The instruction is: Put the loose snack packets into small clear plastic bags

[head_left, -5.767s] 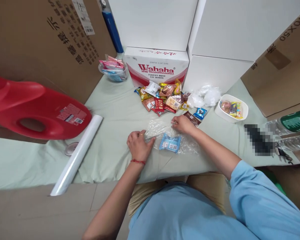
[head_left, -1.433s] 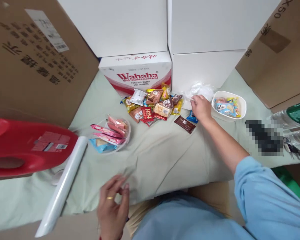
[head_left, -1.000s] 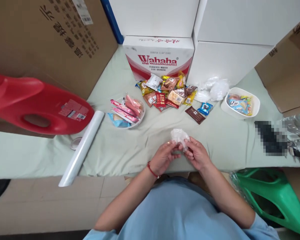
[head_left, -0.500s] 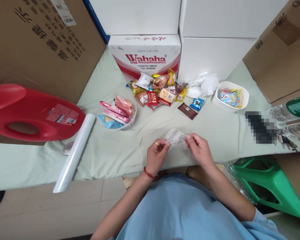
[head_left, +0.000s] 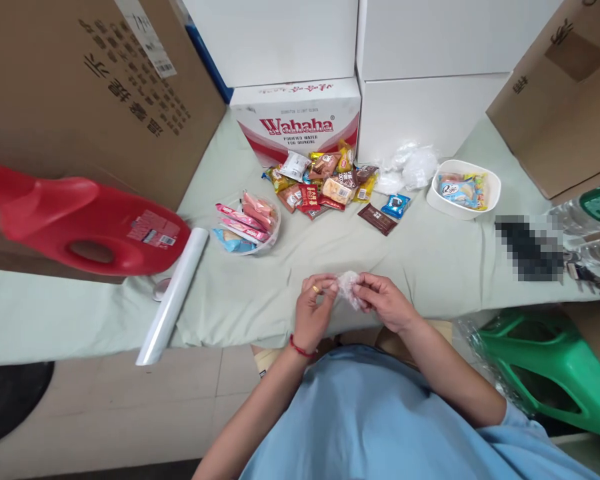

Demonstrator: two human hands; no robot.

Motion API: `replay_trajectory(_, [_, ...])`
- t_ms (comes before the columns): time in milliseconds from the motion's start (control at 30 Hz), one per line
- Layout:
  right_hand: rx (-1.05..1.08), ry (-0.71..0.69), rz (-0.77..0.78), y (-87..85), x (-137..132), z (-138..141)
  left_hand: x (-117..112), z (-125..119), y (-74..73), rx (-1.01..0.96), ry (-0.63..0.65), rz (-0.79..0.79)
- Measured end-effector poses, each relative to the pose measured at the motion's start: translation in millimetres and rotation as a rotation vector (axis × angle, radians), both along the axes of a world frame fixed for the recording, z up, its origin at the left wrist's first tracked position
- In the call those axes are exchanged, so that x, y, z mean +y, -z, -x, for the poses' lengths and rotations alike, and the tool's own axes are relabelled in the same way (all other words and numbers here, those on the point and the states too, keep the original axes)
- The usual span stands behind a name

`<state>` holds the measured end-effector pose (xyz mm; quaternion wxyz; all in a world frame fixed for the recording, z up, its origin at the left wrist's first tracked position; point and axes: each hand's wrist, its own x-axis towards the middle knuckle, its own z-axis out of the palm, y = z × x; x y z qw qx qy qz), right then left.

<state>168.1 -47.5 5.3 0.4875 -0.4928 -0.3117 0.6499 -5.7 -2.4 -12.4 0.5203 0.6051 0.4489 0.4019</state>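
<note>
My left hand (head_left: 319,301) pinches one side of a crumpled piece of clear plastic film (head_left: 349,288) above the table's front edge. On its other side, my right hand (head_left: 380,299) holds it with thumb and fingers. Beyond them lie a dark brown snack packet (head_left: 377,219) and a blue snack packet (head_left: 396,205). To the left is a clear round bowl (head_left: 275,235) with pink and blue snack packets. A white tub (head_left: 460,212) with a blue and a yellow packet stands to the right. Similar crumpled clear plastic (head_left: 419,168) lies beside it.
A pile of wrapped snacks (head_left: 325,183) lies before the Wahaha carton (head_left: 300,123). At left are a red jug (head_left: 125,233) and a white roll (head_left: 174,297). Plastic bottles (head_left: 575,217), keys (head_left: 585,273) and a blurred dark object (head_left: 530,250) are at right, above a green stool (head_left: 540,367).
My hands have come closer together, and the plastic film between them is bunched smaller. The view has shifted slightly, so the things at left appear further right.
</note>
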Motion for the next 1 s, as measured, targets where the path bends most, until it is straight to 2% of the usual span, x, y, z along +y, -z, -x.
replay_trajectory(100, [0.145,0.018,0.155,0.3,-1,-11,7,6,-2.0,-0.137,-0.013,0.132])
replay_trajectory(167, [0.135,0.088,0.198,3.1,0,-20,9,7,-2.5,-0.235,-0.043,0.214])
replay_trajectory(300, [-0.170,0.406,0.069,7.9,-2,-29,4,0,-1.2,-0.270,-0.126,0.229])
replay_trajectory(367, [-0.317,0.482,-0.008,6.2,-7,-28,-1,-4,-1.9,-0.229,-0.136,0.183])
replay_trajectory(400, [-0.341,0.459,-0.031,4.3,-9,-26,-3,-5,-3.0,-0.204,-0.122,0.154])
replay_trajectory(533, [-0.354,0.205,-0.093,-0.3,-10,-16,-15,-7,-9.0,-0.159,0.033,0.085])
replay_trajectory(567, [-0.389,0.178,-0.110,0.8,-8,-13,-17,-7,-9.9,-0.170,0.055,0.074])
replay_trajectory(633, [-0.427,0.219,-0.143,5.3,-3,-11,-17,-4,-10.2,-0.233,0.019,0.068])
replay_trajectory(700, [-0.332,0.332,-0.156,10.3,2,-12,-13,1,-8.9,-0.356,-0.101,0.130])
replay_trajectory(767, [-0.143,0.432,-0.137,12.8,3,-17,-4,9,-6.8,-0.506,-0.238,0.253])
replay_trajectory(833, [0.041,0.475,-0.094,12.5,1,-22,7,17,-4.5,-0.617,-0.334,0.390])
replay_trajectory(900, [0.163,0.484,-0.052,10.9,0,-25,16,23,-2.4,-0.676,-0.372,0.513])
replay_trajectory(1000, [0.225,0.478,-0.025,9.9,3,-27,24,31,-1.5,-0.724,-0.343,0.656])
